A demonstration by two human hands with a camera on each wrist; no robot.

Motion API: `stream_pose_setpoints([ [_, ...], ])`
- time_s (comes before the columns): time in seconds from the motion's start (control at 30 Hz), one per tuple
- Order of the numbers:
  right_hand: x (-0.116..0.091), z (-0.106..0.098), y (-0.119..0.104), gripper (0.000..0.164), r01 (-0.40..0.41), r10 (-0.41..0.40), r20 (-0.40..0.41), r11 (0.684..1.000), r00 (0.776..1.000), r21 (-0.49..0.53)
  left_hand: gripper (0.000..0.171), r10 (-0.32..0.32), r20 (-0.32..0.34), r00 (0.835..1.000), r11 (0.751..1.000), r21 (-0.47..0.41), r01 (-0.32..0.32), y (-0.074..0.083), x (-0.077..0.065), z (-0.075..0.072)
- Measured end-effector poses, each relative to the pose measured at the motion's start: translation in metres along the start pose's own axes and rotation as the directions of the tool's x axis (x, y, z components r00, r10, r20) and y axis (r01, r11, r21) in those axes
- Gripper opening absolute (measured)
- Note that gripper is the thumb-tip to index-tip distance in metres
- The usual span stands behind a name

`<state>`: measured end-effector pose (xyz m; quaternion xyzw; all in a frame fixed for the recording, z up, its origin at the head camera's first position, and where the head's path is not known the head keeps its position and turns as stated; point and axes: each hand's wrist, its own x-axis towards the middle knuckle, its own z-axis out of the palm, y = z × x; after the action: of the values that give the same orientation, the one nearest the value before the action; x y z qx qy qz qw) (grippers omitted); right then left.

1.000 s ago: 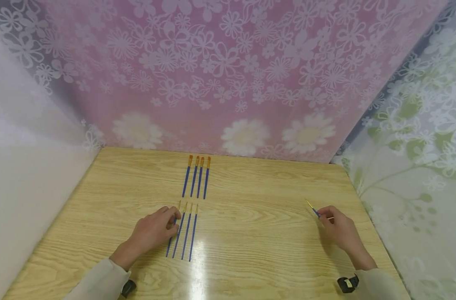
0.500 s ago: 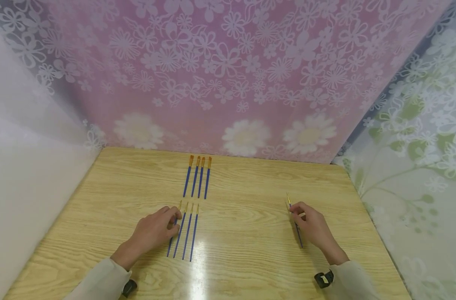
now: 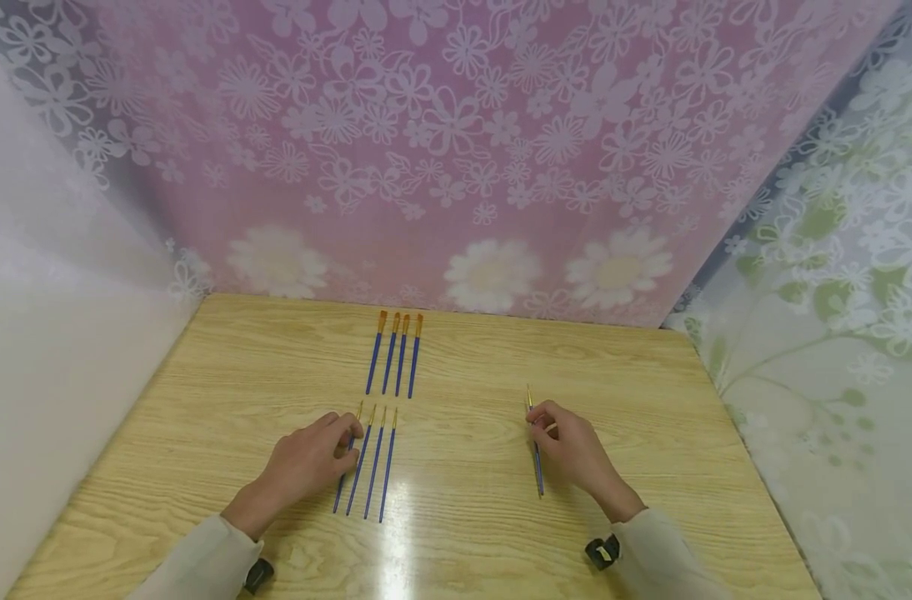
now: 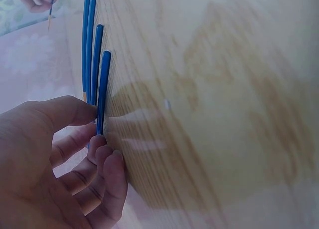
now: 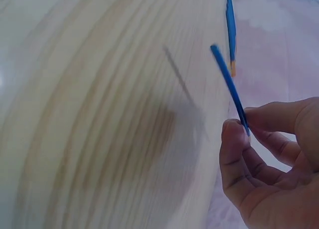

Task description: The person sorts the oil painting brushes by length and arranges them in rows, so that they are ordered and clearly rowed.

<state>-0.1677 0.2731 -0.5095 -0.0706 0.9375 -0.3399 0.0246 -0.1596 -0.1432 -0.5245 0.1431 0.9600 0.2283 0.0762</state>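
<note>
On the left, my left hand (image 3: pixel 309 462) rests at the table, thumb and fingers on either side of the outermost thin blue paintbrush (image 4: pixel 103 84) in the front row. They pinch it around its handle. Three more thin paintbrushes (image 3: pixel 374 467) with yellow ferrules lie to its right, roughly parallel. My right hand (image 3: pixel 572 446) pinches another thin blue paintbrush (image 5: pixel 229 84) between thumb and fingertips, its tip pointing away from me. In the right wrist view its shadow falls apart from it on the table, so it is held above the surface.
Behind the front row lies a row of several flat paintbrushes (image 3: pixel 401 358) with wider orange bristles. The wood-grain table (image 3: pixel 486 467) ends at a pink flowered curtain (image 3: pixel 456 167). Pale walls flank it on both sides. Each wrist wears a black strap (image 3: pixel 603 552).
My right hand has moved left across the table, bringing its paintbrush nearer the rows. The brush has turned from slanting to nearly straight away from me. My left hand has stayed in place.
</note>
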Motion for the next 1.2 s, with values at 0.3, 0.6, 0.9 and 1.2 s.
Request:
stream_pose_setpoints([
  [0.3, 0.009, 0.029, -0.034, 0.009, 0.05, -0.052, 0.057, 0.998, 0.997, 0.043, 0.021, -0.002, 0.001, 1.0, 1.0, 0.005, 0.002, 0.0, 0.001, 0.0],
  [0.6, 0.013, 0.061, -0.063, 0.006, 0.124, -0.128, 0.102, 0.991, 0.986, 0.047, 0.022, 0.01, -0.002, 1.0, 1.0, 0.002, -0.01, 0.0, 0.0, -0.001],
  [0.9, 0.019, 0.087, -0.092, 0.006, 0.171, -0.178, 0.165, 0.984, 0.97, 0.054, 0.021, 0.004, -0.003, 1.0, 1.0, -0.002, -0.004, -0.001, 0.0, -0.001],
  [1.2, 0.024, 0.108, -0.113, 0.006, 0.183, -0.188, 0.217, 0.982, 0.958, 0.041, 0.021, -0.001, -0.004, 1.0, 1.0, 0.001, 0.001, -0.001, 0.001, 0.0],
])
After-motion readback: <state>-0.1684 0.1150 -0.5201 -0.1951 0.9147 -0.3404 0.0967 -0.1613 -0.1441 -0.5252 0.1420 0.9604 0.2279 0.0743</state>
